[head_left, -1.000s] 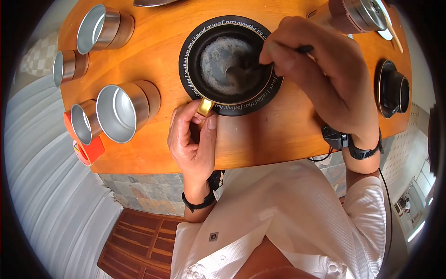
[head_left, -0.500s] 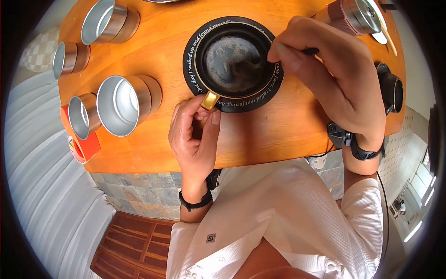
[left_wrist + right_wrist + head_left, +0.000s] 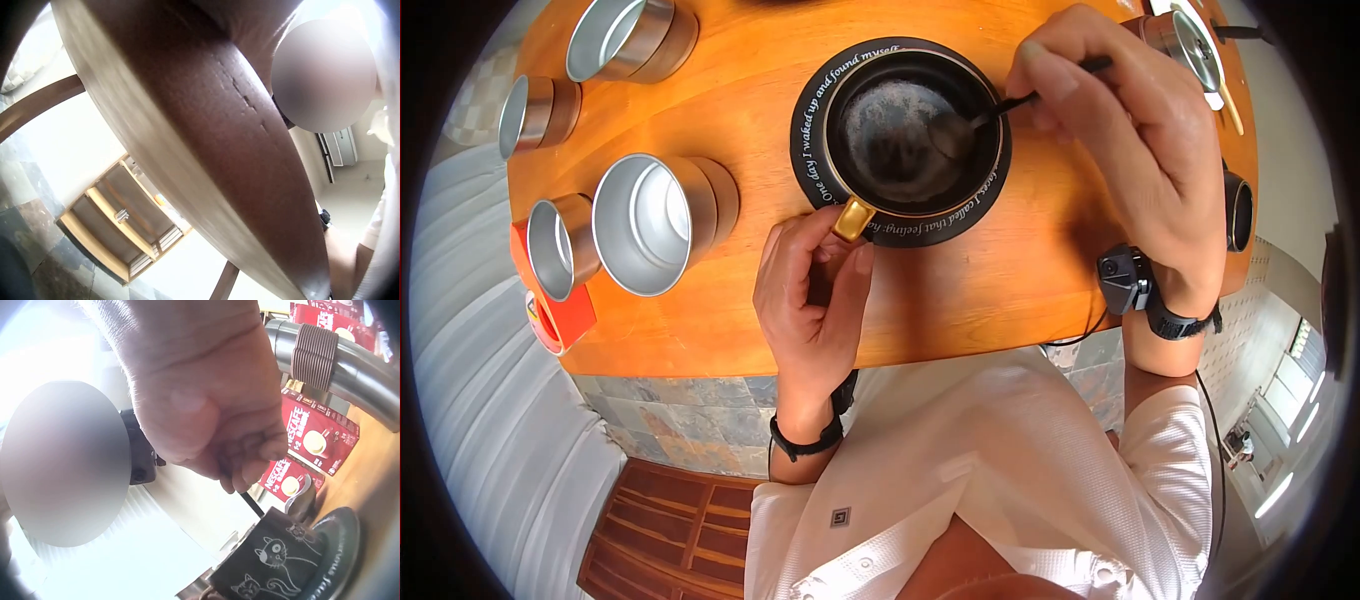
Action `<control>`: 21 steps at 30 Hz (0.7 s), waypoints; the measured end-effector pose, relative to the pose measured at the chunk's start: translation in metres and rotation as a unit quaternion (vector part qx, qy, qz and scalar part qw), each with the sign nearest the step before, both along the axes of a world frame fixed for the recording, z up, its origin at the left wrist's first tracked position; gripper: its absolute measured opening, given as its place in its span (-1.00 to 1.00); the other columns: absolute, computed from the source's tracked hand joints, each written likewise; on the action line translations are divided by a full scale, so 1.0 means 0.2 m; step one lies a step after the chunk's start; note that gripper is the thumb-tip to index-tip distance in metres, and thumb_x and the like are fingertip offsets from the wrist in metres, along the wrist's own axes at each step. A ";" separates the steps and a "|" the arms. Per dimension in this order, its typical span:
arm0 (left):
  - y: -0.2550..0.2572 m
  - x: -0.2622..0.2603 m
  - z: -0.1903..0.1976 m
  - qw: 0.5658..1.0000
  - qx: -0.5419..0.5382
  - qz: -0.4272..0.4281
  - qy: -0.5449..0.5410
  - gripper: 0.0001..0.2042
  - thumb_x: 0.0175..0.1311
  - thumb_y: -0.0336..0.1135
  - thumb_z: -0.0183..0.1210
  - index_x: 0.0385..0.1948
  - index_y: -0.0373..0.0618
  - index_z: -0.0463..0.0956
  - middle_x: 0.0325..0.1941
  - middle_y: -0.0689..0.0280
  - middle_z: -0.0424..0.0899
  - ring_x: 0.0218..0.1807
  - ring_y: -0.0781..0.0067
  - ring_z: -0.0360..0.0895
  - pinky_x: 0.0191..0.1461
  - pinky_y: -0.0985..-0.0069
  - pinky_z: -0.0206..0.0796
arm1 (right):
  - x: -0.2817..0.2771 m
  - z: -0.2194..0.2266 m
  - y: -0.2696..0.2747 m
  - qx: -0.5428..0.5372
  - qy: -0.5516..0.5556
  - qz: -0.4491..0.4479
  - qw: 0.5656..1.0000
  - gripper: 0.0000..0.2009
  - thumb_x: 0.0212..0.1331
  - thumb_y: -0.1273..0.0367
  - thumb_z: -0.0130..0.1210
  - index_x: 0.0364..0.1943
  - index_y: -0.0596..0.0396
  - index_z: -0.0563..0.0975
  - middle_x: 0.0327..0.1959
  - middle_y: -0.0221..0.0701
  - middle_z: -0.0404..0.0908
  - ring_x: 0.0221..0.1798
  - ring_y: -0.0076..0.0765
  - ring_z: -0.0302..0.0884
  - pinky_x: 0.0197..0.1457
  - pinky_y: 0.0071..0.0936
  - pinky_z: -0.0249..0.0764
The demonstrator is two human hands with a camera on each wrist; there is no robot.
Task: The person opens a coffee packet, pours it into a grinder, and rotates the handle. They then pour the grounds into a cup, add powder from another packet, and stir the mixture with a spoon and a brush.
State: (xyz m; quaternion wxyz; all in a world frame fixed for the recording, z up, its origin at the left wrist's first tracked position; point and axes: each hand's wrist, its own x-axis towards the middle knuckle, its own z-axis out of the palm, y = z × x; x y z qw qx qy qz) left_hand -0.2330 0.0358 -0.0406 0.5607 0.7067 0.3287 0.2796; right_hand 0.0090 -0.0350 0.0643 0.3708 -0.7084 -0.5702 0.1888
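Note:
A black cup with a gold handle stands on a black saucer with white lettering, holding a dark foamy drink. My left hand pinches the gold handle between thumb and fingers. My right hand grips a dark spoon whose bowl is in the drink at the cup's right side. In the right wrist view the cup, printed with cat drawings, sits on the saucer below my right hand. The left wrist view shows only the underside of the table.
Several metal cups lie on their sides at the left of the wooden table, beside an orange box. A second black cup and a steel container stand at the right. Red Nescafe boxes are behind.
The spoon has moved from the middle of the cup toward its right side, and my right hand has risen toward the far right. My left hand stays on the handle.

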 end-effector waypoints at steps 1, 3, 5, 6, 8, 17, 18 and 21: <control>0.00 0.00 0.00 1.000 -0.002 0.001 -0.002 -0.76 0.40 -0.60 0.11 0.06 -0.30 0.50 -0.21 0.41 0.57 -0.21 0.71 0.39 -0.05 0.74 0.31 | 0.00 0.00 0.00 0.018 -0.011 0.020 1.000 -0.85 0.33 0.53 -0.07 -0.31 0.31 0.54 -0.36 -0.37 0.60 -0.34 -0.45 0.55 -0.22 -0.56 0.45; 0.00 0.01 0.00 1.000 0.008 0.018 -0.009 -0.69 0.16 -0.69 0.26 -0.04 -0.25 0.56 -0.29 0.31 0.52 -0.31 0.56 0.41 -0.30 0.67 0.28 | -0.01 0.01 0.01 -0.013 -0.012 0.033 0.999 -0.84 0.35 0.51 -0.06 -0.31 0.30 0.54 -0.35 -0.36 0.60 -0.34 -0.45 0.55 -0.22 -0.56 0.45; 0.01 0.02 0.01 1.000 -0.002 0.018 -0.005 -0.69 0.16 -0.68 0.27 -0.04 -0.25 0.56 -0.28 0.30 0.52 -0.31 0.55 0.42 -0.30 0.67 0.28 | -0.03 0.03 0.03 -0.044 -0.014 0.048 0.998 -0.83 0.37 0.49 -0.05 -0.31 0.30 0.54 -0.34 -0.36 0.61 -0.35 -0.45 0.55 -0.22 -0.56 0.45; 0.01 0.01 0.02 1.000 -0.009 0.017 0.002 -0.69 0.17 -0.66 0.27 -0.04 -0.25 0.56 -0.28 0.30 0.53 -0.31 0.55 0.43 -0.30 0.67 0.29 | -0.04 0.06 0.05 -0.017 -0.050 0.042 0.998 -0.88 0.33 0.50 0.04 -0.32 0.29 0.55 -0.41 -0.29 0.60 -0.41 -0.34 0.56 -0.30 -0.50 0.46; 0.00 0.02 0.02 1.000 -0.013 0.022 0.002 -0.70 0.18 -0.65 0.28 -0.03 -0.25 0.56 -0.28 0.29 0.53 -0.30 0.53 0.45 -0.28 0.66 0.31 | -0.04 0.09 0.07 0.011 -0.088 0.040 0.995 -0.91 0.30 0.51 0.13 -0.34 0.28 0.55 -0.48 -0.22 0.60 -0.47 -0.22 0.58 -0.38 -0.44 0.47; 0.00 0.03 0.03 0.999 -0.040 0.029 -0.001 -0.71 0.20 -0.60 0.29 -0.03 -0.28 0.55 -0.26 0.26 0.55 -0.28 0.49 0.50 -0.24 0.63 0.34 | 0.00 0.06 0.08 -0.098 0.061 0.083 0.990 -0.82 0.41 0.44 -0.04 -0.23 0.30 0.53 -0.35 -0.38 0.60 -0.34 -0.49 0.55 -0.22 -0.55 0.46; 0.00 0.03 0.04 0.999 -0.043 0.028 -0.001 -0.71 0.20 -0.60 0.29 -0.03 -0.28 0.55 -0.26 0.26 0.55 -0.28 0.49 0.49 -0.24 0.63 0.35 | 0.01 0.06 0.08 -0.110 0.060 0.075 0.989 -0.82 0.43 0.43 -0.03 -0.21 0.30 0.54 -0.36 -0.36 0.61 -0.33 -0.46 0.58 -0.22 -0.53 0.48; 0.00 0.03 0.04 0.997 -0.075 0.031 -0.005 -0.71 0.21 -0.60 0.28 -0.03 -0.28 0.56 -0.24 0.25 0.55 -0.26 0.49 0.50 -0.23 0.63 0.35 | -0.01 0.21 0.14 -0.134 0.044 0.079 0.987 -0.84 0.42 0.42 0.01 -0.23 0.27 0.52 -0.44 -0.28 0.59 -0.39 -0.29 0.58 -0.28 -0.44 0.48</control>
